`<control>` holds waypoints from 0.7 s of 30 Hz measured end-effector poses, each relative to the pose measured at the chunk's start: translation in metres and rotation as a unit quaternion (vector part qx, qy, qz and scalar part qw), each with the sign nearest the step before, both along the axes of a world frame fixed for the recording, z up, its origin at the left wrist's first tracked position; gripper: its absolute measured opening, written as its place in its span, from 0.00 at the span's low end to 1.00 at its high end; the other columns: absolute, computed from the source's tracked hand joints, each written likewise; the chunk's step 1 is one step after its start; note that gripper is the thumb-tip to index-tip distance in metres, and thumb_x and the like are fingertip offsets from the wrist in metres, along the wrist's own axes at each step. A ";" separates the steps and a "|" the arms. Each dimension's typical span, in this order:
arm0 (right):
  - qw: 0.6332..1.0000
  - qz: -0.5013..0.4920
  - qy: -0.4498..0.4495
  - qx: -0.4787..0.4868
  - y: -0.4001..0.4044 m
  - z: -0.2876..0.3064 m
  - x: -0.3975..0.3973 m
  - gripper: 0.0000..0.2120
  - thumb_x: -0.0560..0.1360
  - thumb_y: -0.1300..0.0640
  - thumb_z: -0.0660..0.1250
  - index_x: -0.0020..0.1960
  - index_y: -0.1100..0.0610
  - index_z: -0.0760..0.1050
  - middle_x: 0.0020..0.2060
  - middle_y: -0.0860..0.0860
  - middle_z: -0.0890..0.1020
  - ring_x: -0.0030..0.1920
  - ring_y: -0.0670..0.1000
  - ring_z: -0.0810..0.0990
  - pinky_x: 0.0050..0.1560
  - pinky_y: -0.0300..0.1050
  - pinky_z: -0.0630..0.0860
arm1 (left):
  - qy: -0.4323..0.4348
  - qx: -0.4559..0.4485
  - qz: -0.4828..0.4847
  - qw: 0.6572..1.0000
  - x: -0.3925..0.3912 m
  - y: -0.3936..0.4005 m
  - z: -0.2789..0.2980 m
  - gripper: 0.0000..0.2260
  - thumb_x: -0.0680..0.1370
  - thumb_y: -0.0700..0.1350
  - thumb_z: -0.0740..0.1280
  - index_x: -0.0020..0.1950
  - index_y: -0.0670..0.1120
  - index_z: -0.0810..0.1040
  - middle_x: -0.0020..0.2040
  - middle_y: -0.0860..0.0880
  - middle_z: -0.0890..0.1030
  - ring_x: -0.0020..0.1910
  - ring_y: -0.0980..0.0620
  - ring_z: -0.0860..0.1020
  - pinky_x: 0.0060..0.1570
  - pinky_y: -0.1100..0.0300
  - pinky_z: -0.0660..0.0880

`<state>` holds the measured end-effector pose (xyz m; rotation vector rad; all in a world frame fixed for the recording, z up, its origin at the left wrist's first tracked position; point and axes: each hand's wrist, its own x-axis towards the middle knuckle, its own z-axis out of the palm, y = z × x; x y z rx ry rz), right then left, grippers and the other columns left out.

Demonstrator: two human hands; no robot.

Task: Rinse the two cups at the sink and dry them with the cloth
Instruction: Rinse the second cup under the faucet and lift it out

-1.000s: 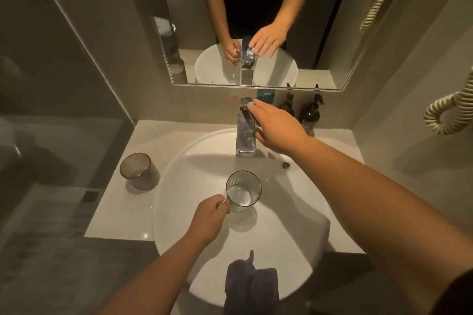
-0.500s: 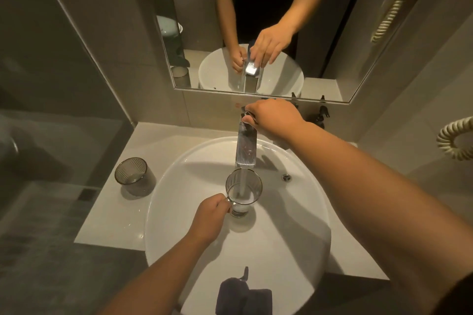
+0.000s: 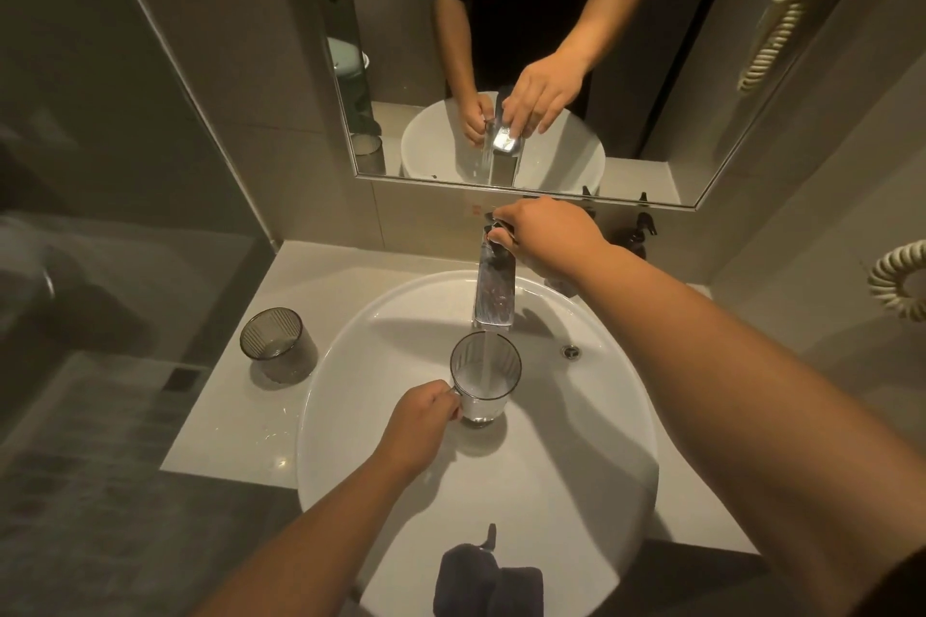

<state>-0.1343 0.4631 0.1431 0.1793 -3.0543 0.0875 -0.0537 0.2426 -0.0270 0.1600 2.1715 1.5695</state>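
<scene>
My left hand (image 3: 426, 418) grips a clear ribbed cup (image 3: 493, 393) by its side and holds it upright in the white round sink (image 3: 591, 456), right under the spout. Water runs from the chrome tap (image 3: 495, 288) into the cup. My right hand (image 3: 546, 236) rests on the tap's lever at the top, fingers curled over it. A second smoky cup (image 3: 278, 341) stands upright on the counter left of the sink. A dark cloth (image 3: 488, 581) lies over the sink's near rim.
The pale counter (image 3: 225, 431) surrounds the sink, with a glass partition (image 3: 100, 165) on the left. Dark pump bottles (image 3: 636, 236) stand at the back right under the mirror (image 3: 551, 40). A coiled cord (image 3: 897, 278) hangs on the right wall.
Water now streams from the tap into the cup; a second ago none ran. My right hand shifted up onto the lever, and my left hand brought the cup under the spout.
</scene>
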 end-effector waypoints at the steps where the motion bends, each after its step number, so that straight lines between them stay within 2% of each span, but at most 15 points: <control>1: 1.000 -0.003 -0.002 -0.003 0.000 0.001 0.000 0.13 0.80 0.46 0.57 0.51 0.54 0.76 0.43 0.53 0.81 0.42 0.56 0.77 0.38 0.50 0.75 | -0.009 0.001 -0.007 1.000 0.000 0.002 0.001 0.16 0.66 0.56 0.60 0.32 0.43 0.73 0.32 0.48 0.73 0.36 0.51 0.70 0.43 0.52 0.68; 3: 1.000 -0.008 -0.005 -0.009 -0.001 0.002 0.001 0.13 0.80 0.47 0.57 0.52 0.54 0.76 0.45 0.53 0.81 0.43 0.56 0.78 0.41 0.53 0.78 | -0.032 0.005 -0.011 0.999 0.006 0.004 0.002 0.11 0.67 0.53 0.61 0.30 0.48 0.74 0.32 0.49 0.75 0.36 0.50 0.72 0.45 0.51 0.71; 6: 1.000 -0.011 -0.011 -0.013 -0.001 0.002 0.003 0.13 0.80 0.47 0.57 0.51 0.54 0.76 0.45 0.54 0.81 0.43 0.56 0.78 0.42 0.54 0.79 | -0.068 0.035 0.012 0.997 0.003 0.004 0.004 0.09 0.68 0.48 0.61 0.31 0.47 0.77 0.33 0.48 0.78 0.37 0.49 0.74 0.48 0.51 0.73; 8: 1.000 -0.012 -0.010 -0.016 -0.002 0.002 0.003 0.13 0.80 0.47 0.57 0.51 0.54 0.76 0.45 0.53 0.81 0.43 0.56 0.78 0.42 0.54 0.79 | -0.077 0.038 0.017 0.996 -0.009 0.004 0.009 0.09 0.68 0.48 0.61 0.29 0.49 0.77 0.33 0.48 0.78 0.37 0.48 0.74 0.48 0.50 0.72; 11: 1.000 -0.016 -0.012 -0.020 -0.003 0.003 0.003 0.13 0.80 0.47 0.57 0.51 0.53 0.76 0.45 0.53 0.81 0.43 0.56 0.78 0.42 0.55 0.79 | -0.059 -0.008 -0.017 0.998 -0.011 0.007 0.012 0.09 0.67 0.50 0.61 0.30 0.49 0.76 0.33 0.48 0.78 0.37 0.49 0.74 0.47 0.47 0.73; 15: 1.000 -0.017 -0.017 -0.020 -0.003 0.003 0.005 0.12 0.80 0.48 0.58 0.48 0.54 0.75 0.43 0.53 0.80 0.42 0.56 0.78 0.41 0.54 0.79 | -0.048 -0.008 0.003 0.999 -0.007 0.001 0.007 0.11 0.68 0.49 0.60 0.32 0.47 0.77 0.34 0.49 0.80 0.38 0.48 0.76 0.55 0.42 0.75; 19: 0.999 -0.021 -0.010 -0.027 -0.004 0.003 0.004 0.11 0.80 0.48 0.58 0.48 0.53 0.75 0.42 0.53 0.80 0.42 0.56 0.78 0.41 0.55 0.79 | -0.053 -0.016 -0.018 0.998 -0.008 0.007 0.016 0.09 0.68 0.50 0.59 0.30 0.49 0.75 0.32 0.51 0.77 0.37 0.49 0.74 0.48 0.48 0.73; 21: 0.999 -0.023 -0.011 -0.024 -0.003 0.003 0.005 0.11 0.80 0.47 0.58 0.49 0.53 0.75 0.43 0.53 0.80 0.42 0.56 0.78 0.41 0.55 0.79 | -0.064 -0.016 -0.022 0.998 -0.003 0.007 0.013 0.09 0.68 0.49 0.59 0.31 0.48 0.75 0.33 0.51 0.78 0.37 0.49 0.74 0.49 0.49 0.73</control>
